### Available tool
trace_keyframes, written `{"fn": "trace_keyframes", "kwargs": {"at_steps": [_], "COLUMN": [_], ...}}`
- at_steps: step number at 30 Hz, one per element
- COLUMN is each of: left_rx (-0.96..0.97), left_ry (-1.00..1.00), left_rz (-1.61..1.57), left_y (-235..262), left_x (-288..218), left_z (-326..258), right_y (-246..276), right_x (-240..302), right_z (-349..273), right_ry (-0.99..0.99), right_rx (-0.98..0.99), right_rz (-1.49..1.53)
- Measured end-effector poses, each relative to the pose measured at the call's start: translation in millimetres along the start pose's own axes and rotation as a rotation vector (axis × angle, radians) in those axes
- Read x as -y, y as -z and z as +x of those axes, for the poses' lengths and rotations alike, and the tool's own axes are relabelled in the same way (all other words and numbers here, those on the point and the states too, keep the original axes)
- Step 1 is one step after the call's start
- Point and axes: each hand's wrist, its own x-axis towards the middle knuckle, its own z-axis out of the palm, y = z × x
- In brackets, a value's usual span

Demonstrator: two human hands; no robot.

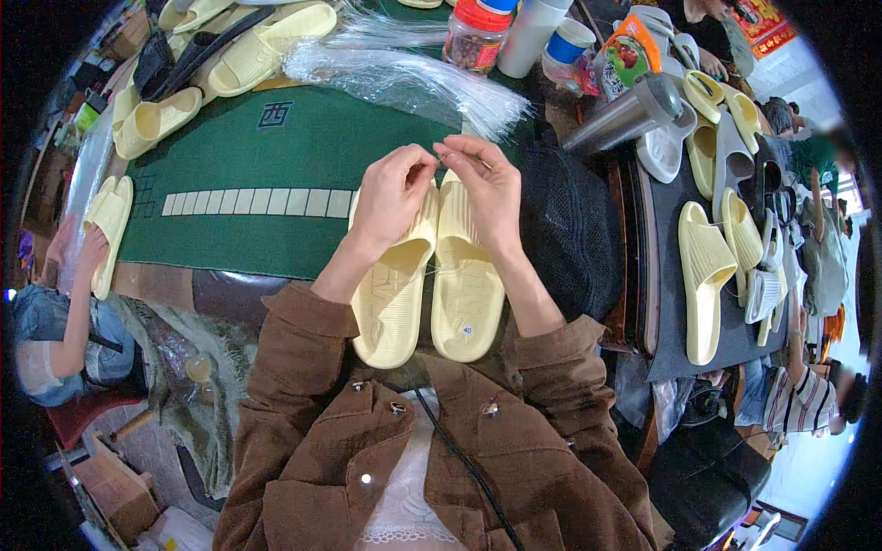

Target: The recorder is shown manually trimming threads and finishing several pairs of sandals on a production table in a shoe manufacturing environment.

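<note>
A pair of pale yellow slide slippers lies side by side in front of me, the left slipper (390, 308) and the right slipper (467, 303), heels toward me. A thin clear strand seems to run between them near the straps. Over the toe ends, my left hand (397, 188) and my right hand (487, 184) are close together with fingertips pinched. Whatever is between the fingertips is too fine to make out. Beyond them, a bundle of clear plastic strands (404, 84) lies across the table.
A green mat (211, 230) covers the table. More yellow slippers (271, 46) are piled at the far left, others (706, 275) at the right. A red-lidded jar (475, 41) and steel tumbler (625, 115) stand beyond. At the left, another person's hand (92, 250) holds slippers.
</note>
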Motion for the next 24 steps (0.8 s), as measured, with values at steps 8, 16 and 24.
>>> {"fn": "trace_keyframes", "kwargs": {"at_steps": [8, 16, 24], "left_rx": [-0.008, -0.046, -0.005], "left_ry": [-0.093, -0.06, -0.014], "left_rz": [0.067, -0.04, 0.08], "left_y": [-2, -4, -1], "left_x": [-2, -1, -2], "left_z": [-2, -2, -1], "right_y": [2, 2, 7], "right_x": [1, -1, 9], "right_z": [0, 4, 5], "right_ry": [0.029, 0.172, 0.382], "right_rx": [0.119, 0.192, -0.087], "right_rz": [-0.309, -0.388, -0.573]}}
